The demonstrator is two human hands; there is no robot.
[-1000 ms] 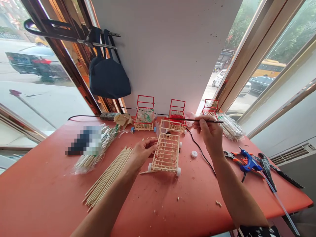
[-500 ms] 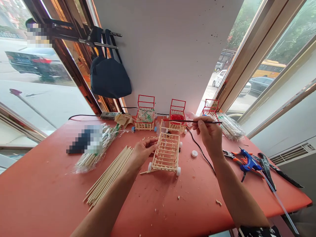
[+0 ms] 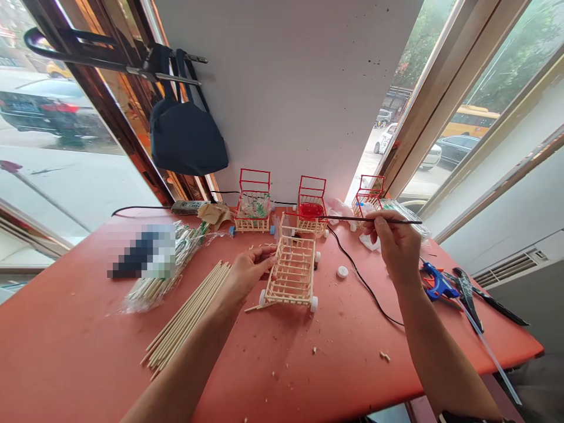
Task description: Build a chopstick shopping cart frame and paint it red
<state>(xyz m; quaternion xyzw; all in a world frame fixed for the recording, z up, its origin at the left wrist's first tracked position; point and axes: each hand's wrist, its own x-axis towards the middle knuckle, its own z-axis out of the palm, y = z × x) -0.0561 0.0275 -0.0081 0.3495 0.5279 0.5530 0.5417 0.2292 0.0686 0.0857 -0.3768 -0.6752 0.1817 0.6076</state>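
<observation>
We note two hands, apart, over a red table (image 3: 343,376). The left hand (image 3: 249,271) has its fingers on the left side of a pale stick cart (image 3: 291,276), which stands at mid-table, white wheels showing at its near corners. The right hand (image 3: 399,247), raised nearer the right edge, pinches a thin dark rod (image 3: 352,219) held almost level, pointing left toward the cart's top frame; whether the tip touches it we cannot tell. Along the far edge we count three red-handled carts (image 3: 254,224), the middle one with a glossy red mass (image 3: 311,210) at its basket. Left of the pale cart, loose sticks (image 3: 189,320) lie slantwise, running toward the near edge; beyond them, toward the far left corner, a clear-wrapped bundle (image 3: 185,252). To the right of the cart we record a small white cap (image 3: 342,272) and a black cord (image 3: 359,286). Near the right edge lies a blue glue gun (image 3: 440,286).
</observation>
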